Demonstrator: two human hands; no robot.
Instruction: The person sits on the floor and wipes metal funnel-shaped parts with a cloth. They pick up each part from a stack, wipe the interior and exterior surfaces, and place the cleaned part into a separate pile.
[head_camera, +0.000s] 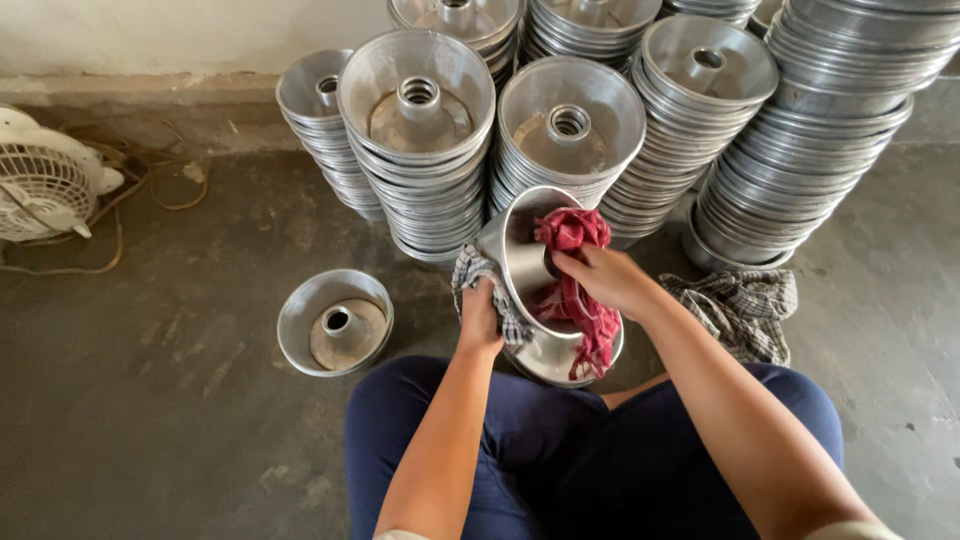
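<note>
red cloth (575, 290) bunched in the right hand (605, 278) presses inside the tilted metal pan (520, 265); left hand (480, 318) clamps its rim through a checked rag (470, 272).

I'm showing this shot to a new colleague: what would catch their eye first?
Tall stacks of metal ring pans fill the back along the wall. At centre, the right hand presses a red cloth into a tilted pan, which the left hand grips through a checked cloth.

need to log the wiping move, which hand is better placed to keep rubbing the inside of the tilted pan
Right. The right hand already presses the red cloth inside the tilted pan. The left hand grips the pan's outer rim through a checked cloth, steadying it.
</note>
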